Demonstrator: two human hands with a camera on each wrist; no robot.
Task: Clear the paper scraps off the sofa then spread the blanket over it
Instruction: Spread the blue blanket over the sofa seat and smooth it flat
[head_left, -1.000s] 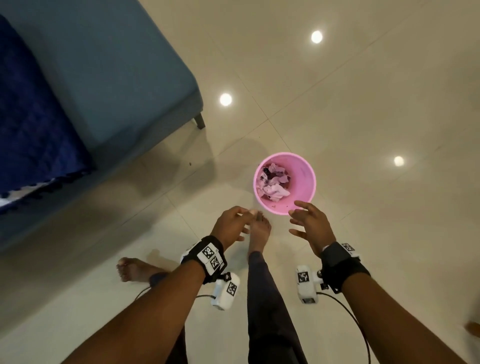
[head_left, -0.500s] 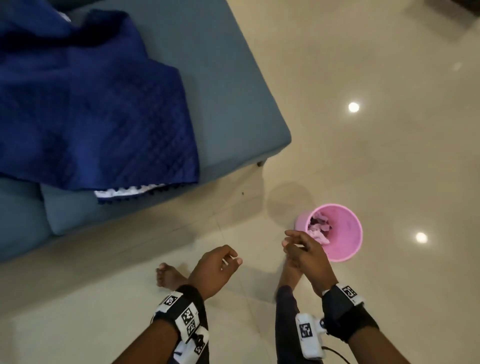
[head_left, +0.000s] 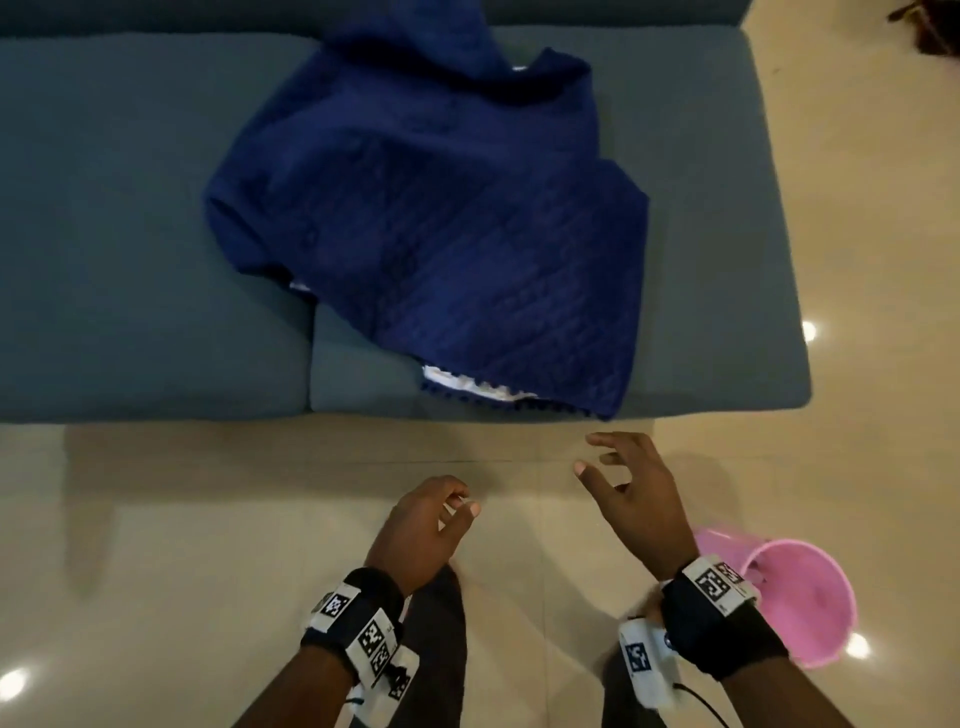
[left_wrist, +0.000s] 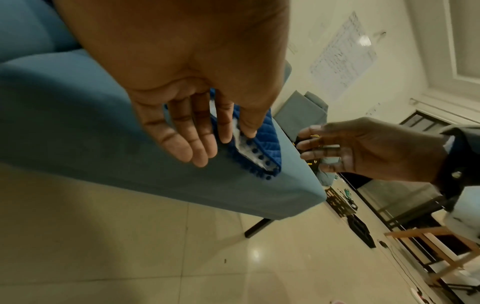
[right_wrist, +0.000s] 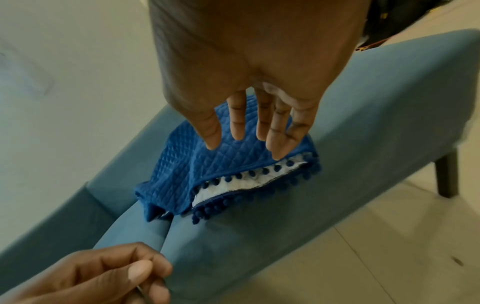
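Note:
A crumpled dark blue quilted blanket (head_left: 441, 234) with a pom-pom trim lies on the right cushion of the teal sofa (head_left: 130, 208), reaching its front edge. No paper scraps show on the seat. My left hand (head_left: 462, 512) hangs over the floor in front of the sofa, fingers loosely curled and holding nothing. My right hand (head_left: 597, 457) is spread just short of the blanket's front corner, apart from it. The wrist views show the blanket (left_wrist: 267, 144) (right_wrist: 213, 170) beyond the relaxed fingers of the left hand (left_wrist: 221, 144) and right hand (right_wrist: 244, 144).
A pink bin (head_left: 810, 597) stands on the glossy tiled floor (head_left: 208, 545) at lower right, beside my right wrist. My legs (head_left: 436, 649) are below the hands. A dark sofa leg (left_wrist: 257, 228), a wooden frame (left_wrist: 428, 244) and cables lie further right.
The view swung from the pink bin up to the sofa. Both hands moved away from the bin toward the sofa's front edge, and the right hand's fingers spread.

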